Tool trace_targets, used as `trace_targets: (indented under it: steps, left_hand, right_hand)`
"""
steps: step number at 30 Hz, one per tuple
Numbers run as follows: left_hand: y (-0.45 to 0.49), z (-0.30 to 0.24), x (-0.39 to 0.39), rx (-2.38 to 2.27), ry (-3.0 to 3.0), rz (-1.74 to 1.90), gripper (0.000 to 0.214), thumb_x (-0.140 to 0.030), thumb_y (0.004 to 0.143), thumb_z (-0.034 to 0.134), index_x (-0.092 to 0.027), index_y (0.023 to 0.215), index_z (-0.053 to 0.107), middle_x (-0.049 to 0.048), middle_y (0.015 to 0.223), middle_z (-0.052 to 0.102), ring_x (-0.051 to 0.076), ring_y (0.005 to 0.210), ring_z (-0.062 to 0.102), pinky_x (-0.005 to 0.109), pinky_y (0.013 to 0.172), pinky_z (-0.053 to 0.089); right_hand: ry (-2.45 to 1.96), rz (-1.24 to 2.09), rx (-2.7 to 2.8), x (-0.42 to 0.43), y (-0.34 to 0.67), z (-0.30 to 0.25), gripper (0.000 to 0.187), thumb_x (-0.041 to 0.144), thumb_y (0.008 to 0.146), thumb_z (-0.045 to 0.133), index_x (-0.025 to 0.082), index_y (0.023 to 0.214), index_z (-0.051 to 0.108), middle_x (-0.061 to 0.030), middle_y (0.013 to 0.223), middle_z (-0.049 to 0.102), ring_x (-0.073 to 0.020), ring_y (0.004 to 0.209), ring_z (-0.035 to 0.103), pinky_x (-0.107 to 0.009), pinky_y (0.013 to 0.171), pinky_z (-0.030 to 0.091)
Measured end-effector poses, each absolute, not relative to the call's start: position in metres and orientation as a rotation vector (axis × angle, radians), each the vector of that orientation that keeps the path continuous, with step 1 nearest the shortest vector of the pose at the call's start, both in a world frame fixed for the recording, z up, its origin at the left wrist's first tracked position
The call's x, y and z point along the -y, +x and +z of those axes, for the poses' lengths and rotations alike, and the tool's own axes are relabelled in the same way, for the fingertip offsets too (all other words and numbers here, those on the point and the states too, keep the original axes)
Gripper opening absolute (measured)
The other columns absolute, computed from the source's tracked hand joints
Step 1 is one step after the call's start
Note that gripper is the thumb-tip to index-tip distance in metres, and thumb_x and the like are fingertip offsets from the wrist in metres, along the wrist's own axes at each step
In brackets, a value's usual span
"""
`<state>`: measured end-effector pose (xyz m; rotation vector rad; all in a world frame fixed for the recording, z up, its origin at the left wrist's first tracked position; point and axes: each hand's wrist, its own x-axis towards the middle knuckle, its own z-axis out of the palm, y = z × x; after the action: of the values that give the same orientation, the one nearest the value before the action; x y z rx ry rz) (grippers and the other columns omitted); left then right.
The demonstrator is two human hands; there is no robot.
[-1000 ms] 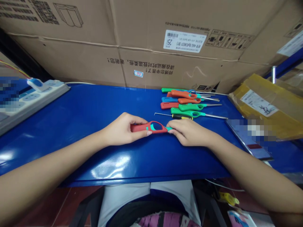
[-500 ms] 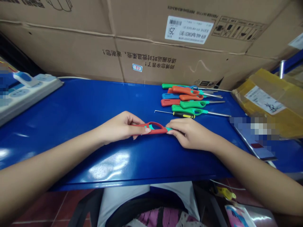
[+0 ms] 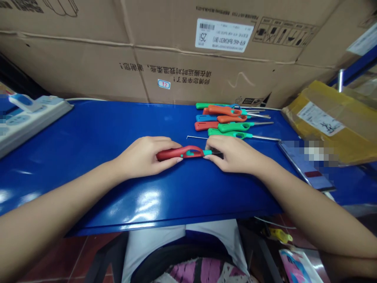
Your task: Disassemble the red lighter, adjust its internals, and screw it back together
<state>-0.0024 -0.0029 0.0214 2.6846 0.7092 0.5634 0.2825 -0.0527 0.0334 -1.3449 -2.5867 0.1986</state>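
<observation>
A red stick lighter (image 3: 171, 153) with a teal collar lies sideways between my two hands, just above the blue table. My left hand (image 3: 144, 156) is closed around the handle end, thumb along the near side. At the other end, my right hand (image 3: 237, 155) pinches near the teal collar, and its curled fingers mostly hide the metal tube. Just behind my right hand lies a thin hooked tool (image 3: 196, 137); only its bent metal shaft shows. Farther back is a pile of several stick lighters (image 3: 232, 126) in green, orange, red and blue, tubes pointing right.
A large cardboard box (image 3: 100, 70) stands along the back of the table (image 3: 97, 129). On the left is a white power strip (image 3: 32, 118) with a plug. To the right are a yellow-taped parcel (image 3: 350, 129) and a phone (image 3: 306, 165). The table's front edge borders my lap.
The red lighter has turned in my hands, and my left grip now covers its rear end. My right hand now covers the hooked tool's handle. The whole view has shifted slightly.
</observation>
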Motion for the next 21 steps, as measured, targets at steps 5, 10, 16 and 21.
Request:
trace_targets:
  steps: [5,10,16,21]
  left_hand:
    - [-0.007,0.026,-0.006,-0.702,2.608,0.551,0.037,-0.044,0.093,0.066,-0.018,0.118,0.073,0.0054,0.101,0.077,0.016,0.079,0.069,0.024,0.07,0.05]
    - [-0.007,0.025,-0.006,-0.718,2.463,0.548,0.037,-0.041,0.09,0.069,-0.018,0.119,0.074,0.0053,0.102,0.079,0.014,0.075,0.069,0.023,0.067,0.052]
    - [-0.006,0.024,-0.006,-0.759,2.142,0.485,0.041,-0.037,0.099,0.054,-0.012,0.127,0.07,0.0066,0.086,0.079,0.015,0.07,0.073,0.024,0.066,0.058]
    - [-0.009,0.024,-0.009,-0.734,2.233,0.527,0.039,-0.035,0.099,0.056,-0.013,0.128,0.071,0.0082,0.092,0.081,0.016,0.073,0.075,0.024,0.068,0.059]
  right_hand:
    - [-1.314,0.157,2.663,0.05,0.298,0.046,0.009,0.028,0.089,0.065,0.02,0.087,0.063,-0.0057,0.091,0.067,-0.0214,0.086,0.059,-0.031,0.072,0.041]
    - [-1.337,0.293,2.591,0.046,0.303,0.051,0.031,0.046,0.098,0.056,0.02,0.085,0.066,-0.0049,0.088,0.07,-0.0183,0.079,0.062,-0.03,0.069,0.042]
    - [-1.626,-0.147,2.441,0.041,0.308,0.048,0.02,0.039,0.095,0.06,0.022,0.092,0.069,-0.0051,0.098,0.073,-0.0205,0.084,0.066,-0.029,0.059,0.037]
    - [-1.756,-0.266,2.526,0.039,0.317,0.044,0.02,0.04,0.089,0.066,0.021,0.097,0.067,-0.0069,0.105,0.073,-0.0236,0.085,0.066,-0.03,0.054,0.033]
